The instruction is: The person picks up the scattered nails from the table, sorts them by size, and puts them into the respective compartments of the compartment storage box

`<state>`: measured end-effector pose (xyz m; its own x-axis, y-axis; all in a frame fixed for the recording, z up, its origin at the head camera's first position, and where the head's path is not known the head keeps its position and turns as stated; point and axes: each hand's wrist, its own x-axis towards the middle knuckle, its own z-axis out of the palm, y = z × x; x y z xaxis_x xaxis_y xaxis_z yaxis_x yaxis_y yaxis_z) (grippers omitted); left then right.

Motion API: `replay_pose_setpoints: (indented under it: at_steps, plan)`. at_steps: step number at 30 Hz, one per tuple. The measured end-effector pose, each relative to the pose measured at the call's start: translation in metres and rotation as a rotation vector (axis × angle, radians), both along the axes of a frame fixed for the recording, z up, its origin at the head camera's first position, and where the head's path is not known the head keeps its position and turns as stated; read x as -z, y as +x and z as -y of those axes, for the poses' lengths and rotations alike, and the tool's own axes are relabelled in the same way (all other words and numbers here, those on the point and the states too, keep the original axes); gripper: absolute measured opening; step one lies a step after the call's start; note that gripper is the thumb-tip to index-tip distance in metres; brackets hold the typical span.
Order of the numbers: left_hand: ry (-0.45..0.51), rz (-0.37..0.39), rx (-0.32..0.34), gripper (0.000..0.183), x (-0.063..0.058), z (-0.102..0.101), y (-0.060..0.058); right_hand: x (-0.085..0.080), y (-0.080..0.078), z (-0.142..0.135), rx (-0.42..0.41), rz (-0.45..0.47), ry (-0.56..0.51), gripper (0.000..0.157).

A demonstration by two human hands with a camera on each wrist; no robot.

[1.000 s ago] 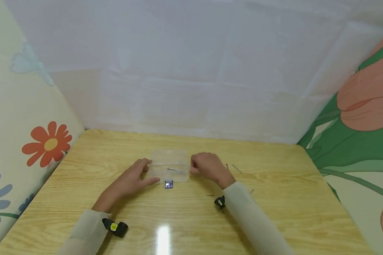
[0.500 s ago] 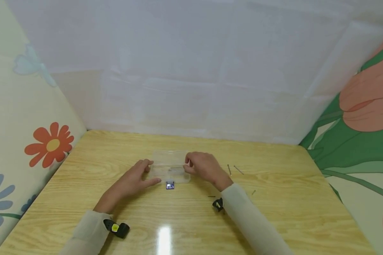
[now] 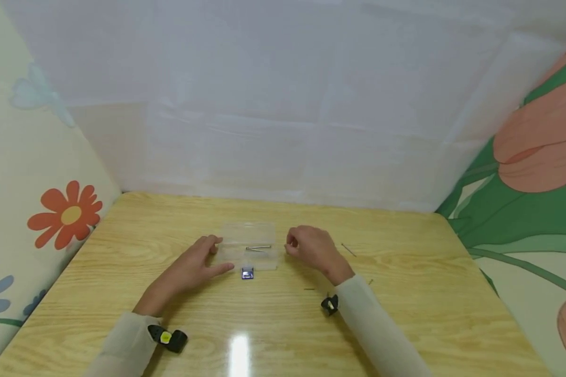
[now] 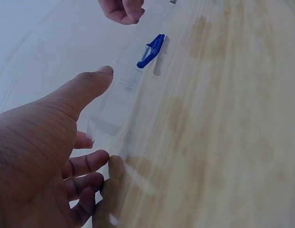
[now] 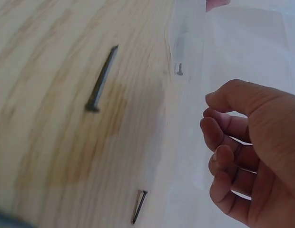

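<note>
The left end of a clear plastic box (image 3: 266, 262) with a blue latch (image 3: 247, 273) is flanked by the left hand (image 3: 193, 264), thumb and fingers spread; inside, two nails (image 3: 258, 247) are contained. Beyond the right end, nothing is gripped by the loosely curled right hand (image 3: 315, 249); loose nails (image 5: 103, 78) are scattered on the wood-grain table (image 3: 283, 330)

Left side of the clear plastic box (image 3: 233, 233) is blocked by the left hand (image 3: 194, 264). Right side: thin gap, then the right hand (image 3: 313, 250). Top access free, lid folded back, nails (image 3: 260, 247) lying inside. Blue latch (image 3: 247, 274) juts out front; wide lane over the tabletop (image 3: 217, 319) nearer me. White cloth (image 3: 264, 104) bounds the rear.
</note>
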<state>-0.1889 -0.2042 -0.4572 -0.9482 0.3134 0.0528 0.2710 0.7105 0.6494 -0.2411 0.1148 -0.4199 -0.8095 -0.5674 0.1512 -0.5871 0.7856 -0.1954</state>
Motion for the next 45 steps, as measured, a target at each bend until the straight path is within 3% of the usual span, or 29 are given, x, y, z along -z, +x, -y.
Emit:
replay_pose_setpoints:
  at_steps: [8, 20, 26, 45]
  plan:
    - [0.006, 0.008, 0.003, 0.082, 0.002, -0.001, 0.0, 0.0, 0.004, -0.027, 0.076, 0.049, -0.001, 0.014]
    - [0.001, -0.002, -0.006, 0.083, -0.003, -0.001, 0.001, 0.0, 0.004, -0.072, 0.164, 0.034, -0.004, 0.006]
    - [-0.001, 0.001, -0.011, 0.083, -0.001, -0.001, 0.0, 0.002, 0.004, -0.089, 0.198, 0.073, 0.02, 0.007]
    - [0.007, 0.009, -0.008, 0.082, 0.001, -0.001, 0.0, 0.012, 0.006, -0.107, 0.222, 0.073, 0.07, 0.011]
